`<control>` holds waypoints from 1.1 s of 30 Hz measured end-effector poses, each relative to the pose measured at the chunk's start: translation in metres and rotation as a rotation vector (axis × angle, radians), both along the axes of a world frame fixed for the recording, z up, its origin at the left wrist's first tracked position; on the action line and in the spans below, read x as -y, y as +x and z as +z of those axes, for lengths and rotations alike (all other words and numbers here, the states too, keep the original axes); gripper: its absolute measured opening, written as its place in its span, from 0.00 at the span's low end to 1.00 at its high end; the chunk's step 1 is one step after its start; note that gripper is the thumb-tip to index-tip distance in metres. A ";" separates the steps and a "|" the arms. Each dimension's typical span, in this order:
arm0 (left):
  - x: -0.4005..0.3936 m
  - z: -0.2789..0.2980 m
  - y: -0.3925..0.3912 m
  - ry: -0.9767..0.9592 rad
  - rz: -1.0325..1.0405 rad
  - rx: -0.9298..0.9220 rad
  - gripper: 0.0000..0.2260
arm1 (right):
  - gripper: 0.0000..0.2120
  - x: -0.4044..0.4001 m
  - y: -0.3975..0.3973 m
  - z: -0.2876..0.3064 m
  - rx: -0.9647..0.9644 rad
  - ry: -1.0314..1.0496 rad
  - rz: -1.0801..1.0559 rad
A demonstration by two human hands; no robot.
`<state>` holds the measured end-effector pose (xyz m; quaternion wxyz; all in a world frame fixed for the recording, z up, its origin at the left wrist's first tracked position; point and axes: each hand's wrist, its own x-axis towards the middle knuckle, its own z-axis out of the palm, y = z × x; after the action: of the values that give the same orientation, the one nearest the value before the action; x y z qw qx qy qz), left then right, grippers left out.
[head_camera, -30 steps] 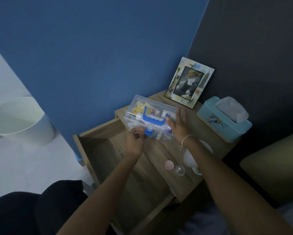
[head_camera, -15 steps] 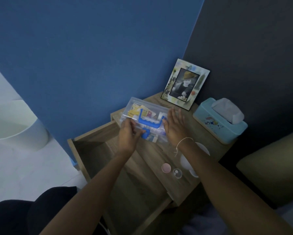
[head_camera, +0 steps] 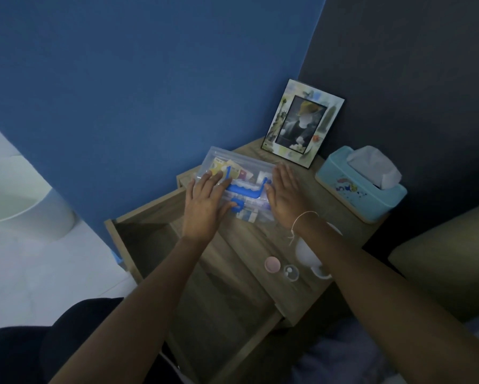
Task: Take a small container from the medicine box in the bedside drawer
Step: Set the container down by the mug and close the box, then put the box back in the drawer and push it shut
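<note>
Compared with half a second earlier, the left hand (head_camera: 203,207) has uncurled: it now lies flat, fingers spread, on the left part of the medicine box (head_camera: 234,187) lid, with the thumb beside the blue latch (head_camera: 237,205). The right hand (head_camera: 284,194) remains flat and spread against the box's right end, gripping nothing. The box has not shifted.

The medicine box is a clear, rigid plastic rectangle with a blue handle (head_camera: 244,189) across its lid; coloured packets show through the walls. It sits at frame centre on the wood-grain bedside table (head_camera: 260,242), at the top's left edge, directly above the open drawer (head_camera: 149,239).

A pink round cap (head_camera: 272,264) and a small clear container (head_camera: 291,272) lie just beside each other at centre-right, near the table's front edge. A white rounded object (head_camera: 309,254) lies partly under the right forearm. A picture frame (head_camera: 302,126) leans upright at the back corner; a teal tissue box (head_camera: 360,191) stands at right, well apart from the medicine box. A white bin (head_camera: 16,209) stands at far left. Bare table surface lies between the box and the cap.
</note>
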<state>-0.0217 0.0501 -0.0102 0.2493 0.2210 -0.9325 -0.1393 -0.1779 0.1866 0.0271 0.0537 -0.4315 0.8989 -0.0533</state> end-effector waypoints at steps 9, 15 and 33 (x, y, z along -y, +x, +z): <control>0.001 -0.005 0.000 -0.101 0.002 0.074 0.34 | 0.26 0.000 0.000 -0.001 -0.009 -0.021 0.018; 0.003 -0.009 -0.005 -0.256 0.063 0.053 0.31 | 0.26 0.000 -0.001 -0.004 -0.002 -0.055 0.011; 0.014 0.009 -0.009 0.347 0.115 -0.193 0.26 | 0.23 0.016 0.002 -0.002 0.209 -0.665 -0.336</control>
<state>-0.0308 0.0357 -0.0014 0.3034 0.2990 -0.8522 -0.3039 -0.1757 0.1703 0.0252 -0.0074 -0.2644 0.8803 -0.3938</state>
